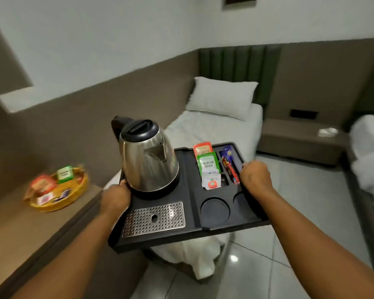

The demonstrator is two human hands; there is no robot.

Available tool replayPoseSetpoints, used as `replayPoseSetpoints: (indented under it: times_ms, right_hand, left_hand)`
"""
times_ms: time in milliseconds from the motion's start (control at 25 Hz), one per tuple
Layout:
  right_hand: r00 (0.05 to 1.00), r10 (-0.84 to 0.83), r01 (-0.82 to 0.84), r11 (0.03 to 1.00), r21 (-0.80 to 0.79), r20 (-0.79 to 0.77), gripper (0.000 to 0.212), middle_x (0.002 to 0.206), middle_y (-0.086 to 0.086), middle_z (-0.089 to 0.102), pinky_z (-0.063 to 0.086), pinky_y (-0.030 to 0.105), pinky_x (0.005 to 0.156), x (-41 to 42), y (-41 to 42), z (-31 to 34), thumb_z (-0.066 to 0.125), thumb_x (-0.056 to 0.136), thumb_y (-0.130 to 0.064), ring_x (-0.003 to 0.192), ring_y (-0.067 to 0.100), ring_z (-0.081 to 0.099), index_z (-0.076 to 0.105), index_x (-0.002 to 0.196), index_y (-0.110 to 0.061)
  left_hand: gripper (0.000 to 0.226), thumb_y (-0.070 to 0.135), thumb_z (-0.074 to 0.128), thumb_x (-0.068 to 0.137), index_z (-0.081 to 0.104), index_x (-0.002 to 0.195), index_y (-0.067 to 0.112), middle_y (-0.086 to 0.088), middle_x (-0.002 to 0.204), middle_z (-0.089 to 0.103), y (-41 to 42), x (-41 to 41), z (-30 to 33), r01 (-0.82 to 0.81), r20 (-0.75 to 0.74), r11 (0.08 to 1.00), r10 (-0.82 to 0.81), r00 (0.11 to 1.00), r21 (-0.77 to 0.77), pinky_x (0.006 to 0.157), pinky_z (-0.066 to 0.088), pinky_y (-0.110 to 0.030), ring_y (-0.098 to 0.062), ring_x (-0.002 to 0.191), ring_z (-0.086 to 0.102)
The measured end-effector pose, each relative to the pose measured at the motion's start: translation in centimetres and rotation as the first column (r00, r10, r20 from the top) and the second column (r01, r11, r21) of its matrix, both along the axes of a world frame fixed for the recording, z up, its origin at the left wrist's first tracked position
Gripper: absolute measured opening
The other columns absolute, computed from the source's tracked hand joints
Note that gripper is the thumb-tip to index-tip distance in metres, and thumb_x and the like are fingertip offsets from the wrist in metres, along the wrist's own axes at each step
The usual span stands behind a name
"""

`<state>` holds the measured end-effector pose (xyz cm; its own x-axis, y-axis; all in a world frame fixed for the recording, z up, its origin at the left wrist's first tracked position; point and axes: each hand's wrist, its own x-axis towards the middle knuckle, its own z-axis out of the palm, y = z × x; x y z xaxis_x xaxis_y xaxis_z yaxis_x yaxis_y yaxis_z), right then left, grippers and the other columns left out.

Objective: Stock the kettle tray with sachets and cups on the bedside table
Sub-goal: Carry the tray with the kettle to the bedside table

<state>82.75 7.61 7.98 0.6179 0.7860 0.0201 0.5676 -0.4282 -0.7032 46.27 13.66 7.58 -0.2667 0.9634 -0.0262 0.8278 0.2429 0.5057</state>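
I hold the black kettle tray (190, 214) in the air, over the foot of a bed and beside the worktop, with nothing under it. My left hand (115, 198) has its grip clamped on the tray's left edge, next to the kettle base. My right hand (255, 175) has its grip clamped on the right edge, beside the sachet slots.

The tray is a rigid, matte black moulding with a raised rim. The steel kettle (148, 160) stands at its far left corner on a round black base; the body is polished metal, the lid and handle black plastic. A perforated metal drip plate (154, 219), rectangular with one oval slot, lies at the near left corner. Two round cup recesses (215, 210) sit along the near right edge, both without cups. Behind them, upright sachets (207, 164) in orange, green and white fill one slot, and thin dark and red stick packets (230, 167) lie in the slot at the right edge.

The worktop (30, 223) at left has a brown wood-look surface; a yellow woven basket (58, 190) of loose sachets rests on it, blurred. The bed (203, 130) has white linen, a white pillow (222, 97) and a green ribbed padded headboard (240, 61). The floor (279, 244) is glossy pale tile.
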Motion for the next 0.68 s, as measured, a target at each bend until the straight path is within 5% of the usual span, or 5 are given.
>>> replayPoseSetpoints:
  times_ms: [200, 360, 680]
  right_hand:
    - [0.965, -0.263, 0.263, 0.965, 0.020, -0.026, 0.028, 0.108, 0.029, 0.066, 0.038, 0.031, 0.071, 20.6, -2.6, -0.1, 0.050, 0.097, -0.015, 0.100, 0.043, 0.062, 0.065, 0.098, 0.008]
    - [0.915, -0.403, 0.403, 0.915, -0.021, 0.002, 0.030, 0.108, 0.028, 0.067, 0.047, 0.037, 0.078, 35.0, -2.3, -0.9, 0.056, 0.095, -0.019, 0.102, 0.043, 0.062, 0.064, 0.101, 0.009]
    - [0.841, -0.524, 0.509, 0.851, -0.131, -0.135, 0.032, 0.107, 0.022, 0.069, 0.048, 0.034, 0.082, 59.0, 11.1, -4.9, 0.062, 0.092, -0.026, 0.102, 0.038, 0.064, 0.067, 0.098, 0.005]
  left_hand:
    - [0.060, 0.039, 0.030, 0.103, 0.060, 0.110, -0.012, -0.036, 0.120, 0.059, 5.6, 22.9, -0.8, 0.220, 0.067, 0.975, -0.219, 0.973, -0.007, 0.089, 0.043, -0.044, -0.049, 0.111, 0.054]
    - [0.062, 0.041, 0.028, 0.102, 0.058, 0.115, -0.011, -0.035, 0.123, 0.057, 10.1, 38.8, -2.7, 0.315, 0.067, 0.947, -0.311, 0.948, -0.059, 0.093, 0.042, -0.044, -0.047, 0.115, 0.053]
    - [0.062, 0.040, 0.017, 0.101, 0.061, 0.110, -0.003, -0.032, 0.111, 0.062, 28.2, 64.6, -8.7, 0.507, -0.040, 0.860, -0.510, 0.859, -0.058, 0.075, 0.038, -0.039, -0.044, 0.100, 0.058]
